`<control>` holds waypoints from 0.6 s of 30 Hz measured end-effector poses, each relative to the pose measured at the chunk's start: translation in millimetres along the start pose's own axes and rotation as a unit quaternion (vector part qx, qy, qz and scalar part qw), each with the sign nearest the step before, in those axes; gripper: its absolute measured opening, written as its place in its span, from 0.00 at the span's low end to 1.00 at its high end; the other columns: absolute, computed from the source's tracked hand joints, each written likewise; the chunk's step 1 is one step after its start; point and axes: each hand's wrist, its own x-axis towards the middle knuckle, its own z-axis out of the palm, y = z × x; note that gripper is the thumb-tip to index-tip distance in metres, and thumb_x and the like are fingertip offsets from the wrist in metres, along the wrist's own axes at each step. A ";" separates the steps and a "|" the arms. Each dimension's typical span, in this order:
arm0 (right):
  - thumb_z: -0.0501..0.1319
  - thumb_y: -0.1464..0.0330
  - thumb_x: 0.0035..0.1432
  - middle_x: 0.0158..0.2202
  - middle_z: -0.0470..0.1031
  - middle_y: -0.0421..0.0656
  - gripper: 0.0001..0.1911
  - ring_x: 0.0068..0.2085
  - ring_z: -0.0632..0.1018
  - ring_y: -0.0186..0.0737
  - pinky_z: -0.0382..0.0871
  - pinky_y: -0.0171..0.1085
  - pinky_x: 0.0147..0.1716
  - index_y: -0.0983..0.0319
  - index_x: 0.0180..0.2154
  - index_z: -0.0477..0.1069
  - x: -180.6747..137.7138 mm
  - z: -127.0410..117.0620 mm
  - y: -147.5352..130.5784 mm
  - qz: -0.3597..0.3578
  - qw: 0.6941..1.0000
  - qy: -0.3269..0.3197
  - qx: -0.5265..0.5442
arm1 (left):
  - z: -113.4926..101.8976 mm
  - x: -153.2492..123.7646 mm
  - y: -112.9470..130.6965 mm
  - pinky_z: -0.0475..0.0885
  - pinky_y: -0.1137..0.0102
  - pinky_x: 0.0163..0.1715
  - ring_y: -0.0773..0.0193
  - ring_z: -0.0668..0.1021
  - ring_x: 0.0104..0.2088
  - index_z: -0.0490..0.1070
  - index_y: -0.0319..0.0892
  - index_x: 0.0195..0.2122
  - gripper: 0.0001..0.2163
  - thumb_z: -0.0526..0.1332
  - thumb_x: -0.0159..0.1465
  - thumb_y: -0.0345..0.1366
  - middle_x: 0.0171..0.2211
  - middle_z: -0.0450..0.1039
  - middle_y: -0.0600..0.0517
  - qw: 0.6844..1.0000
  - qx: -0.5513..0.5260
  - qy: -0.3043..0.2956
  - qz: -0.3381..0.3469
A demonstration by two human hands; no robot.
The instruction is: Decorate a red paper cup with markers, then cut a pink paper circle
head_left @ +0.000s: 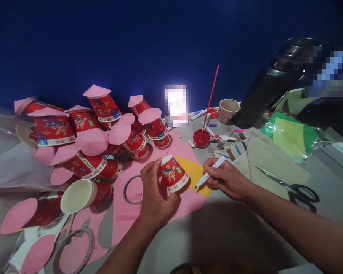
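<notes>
Well to the left of the held paper cup, capped red cups form a crowded group, each topped with pink paper. Nearer to the held paper cup, on its left, a tape ring lies on pink paper. The left hand grasps the held paper cup from its left and lower sides, fingers partly curled; the cup is tilted, raised over the pink paper and a yellow sheet. Just right of the cup, the right hand grips a white marker, fingers closed in a writing hold, the blue tip uncovered and apart from the cup wall. Step in hand, as judged: marking the cup. The next move would call for a steady left grip and light tip contact on the wall. Scissors lie well right of the cup, partly open, untouched.
</notes>
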 end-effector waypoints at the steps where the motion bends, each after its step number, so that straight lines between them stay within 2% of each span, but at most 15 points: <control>1: 0.83 0.53 0.45 0.18 0.71 0.36 0.26 0.20 0.64 0.27 0.50 0.29 0.21 0.63 0.31 0.74 -0.1 0.7 -0.5 0.003 1.000 0.002 0.000 | -0.1 0.0 -0.1 0.76 0.50 0.60 0.46 0.70 0.63 0.58 0.46 0.71 0.41 0.63 0.54 0.28 0.61 0.63 0.41 1.000 0.006 0.002 0.004; 9: 0.83 0.50 0.41 0.16 0.68 0.34 0.29 0.19 0.62 0.26 0.50 0.28 0.21 0.62 0.28 0.73 0.4 3.7 -2.2 -0.002 0.999 0.033 -0.012 | -1.7 1.2 -0.5 0.77 0.53 0.59 0.47 0.70 0.62 0.57 0.45 0.71 0.41 0.63 0.54 0.28 0.60 0.62 0.42 1.000 0.008 -0.004 0.018; 13: 0.80 0.49 0.46 0.16 0.68 0.33 0.27 0.18 0.60 0.26 0.51 0.28 0.20 0.60 0.29 0.71 -2.9 6.9 1.3 -0.054 0.996 0.069 -0.033 | -3.0 1.8 0.4 0.77 0.54 0.59 0.48 0.70 0.62 0.56 0.45 0.72 0.41 0.62 0.54 0.28 0.60 0.62 0.41 0.999 0.015 -0.001 0.029; 16: 0.77 0.50 0.52 0.21 0.77 0.38 0.23 0.20 0.68 0.30 0.60 0.30 0.20 0.60 0.34 0.76 -13.0 12.4 3.7 -0.121 0.984 0.082 -0.100 | -3.7 1.8 0.6 0.77 0.53 0.59 0.48 0.70 0.62 0.56 0.45 0.72 0.41 0.62 0.54 0.28 0.60 0.63 0.41 0.999 0.014 -0.007 0.042; 18: 0.76 0.53 0.57 0.26 0.81 0.42 0.18 0.24 0.75 0.34 0.66 0.31 0.23 0.59 0.36 0.79 -21.1 16.2 3.9 -0.177 0.963 0.087 -0.182 | -4.1 1.6 0.6 0.76 0.52 0.60 0.47 0.70 0.63 0.55 0.44 0.72 0.42 0.62 0.54 0.28 0.61 0.62 0.41 0.999 0.016 -0.012 0.046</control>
